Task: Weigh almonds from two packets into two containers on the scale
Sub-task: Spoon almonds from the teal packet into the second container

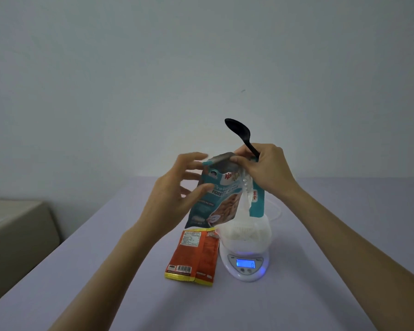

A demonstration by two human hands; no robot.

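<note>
Head view: both forearms reach forward over the tabletop (pixel 101 287). Right hand (pixel 269 169) raised, thumb and fingers pinching top edge of teal packet (pixel 213 204) and also gripping black spoon (pixel 240 134) by the handle, bowl pointing up-left. Left hand (pixel 175 195) loose, fingers spread at packet's left side, blurred, thumb against its front. Packet hangs upright above white container (pixel 245 232) on lit scale (pixel 246 267). Orange packet (pixel 194 255) flat just left of scale.

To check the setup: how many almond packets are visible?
2: a teal packet held up by the right hand; an orange packet lying on the table, left of the scale.
</note>
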